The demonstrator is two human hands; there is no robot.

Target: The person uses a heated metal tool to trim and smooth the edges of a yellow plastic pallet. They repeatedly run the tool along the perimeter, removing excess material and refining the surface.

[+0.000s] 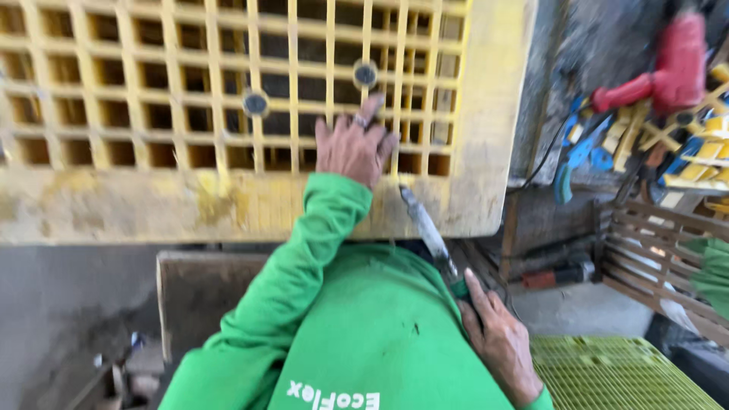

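1. Green sleeve [304,258] and shirt front are filling the bottom of the view, nearest the lens; white lettering is showing at the shirt's lower edge.
2. Right hand [497,338] is closing round the green handle of a slim metal tool [427,228]; its tip is pointing up at the lower border of the yellow grid panel [114,197].
3. Left hand [355,144] is lying flat on the grid, fingers spread, holding nothing, just steadying the panel. A ring is showing on one finger.
4. Two dark round discs [255,103] are sitting on the grid bars, above and beside the left hand.
5. Step in hand, judged: working the tool at the panel's bottom edge. Next move is likely calling for a firm brace from the left hand and a steady tip.
6. Outward: a red power tool [668,68] is hanging upper right above yellow and blue scraps; a wooden crate [653,258] is sitting right; a green mesh [615,372] is lying lower right.
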